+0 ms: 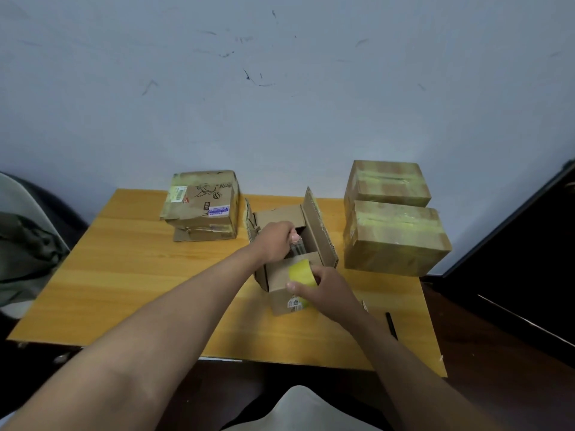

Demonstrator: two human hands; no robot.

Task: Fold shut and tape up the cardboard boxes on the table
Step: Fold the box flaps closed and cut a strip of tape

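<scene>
Head view shows your right hand [326, 287] gripping the tape roll [302, 273] while left-hand fingers [287, 236] pinch its strip over the open box [292, 244], probably to seal it.

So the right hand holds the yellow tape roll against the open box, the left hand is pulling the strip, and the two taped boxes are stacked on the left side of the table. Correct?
Not quite. The head view shows the two taped boxes on the right side of the table, not the left. The rest holds: the right hand holds the tape roll against the open box while the left hand pulls the strip.
</scene>
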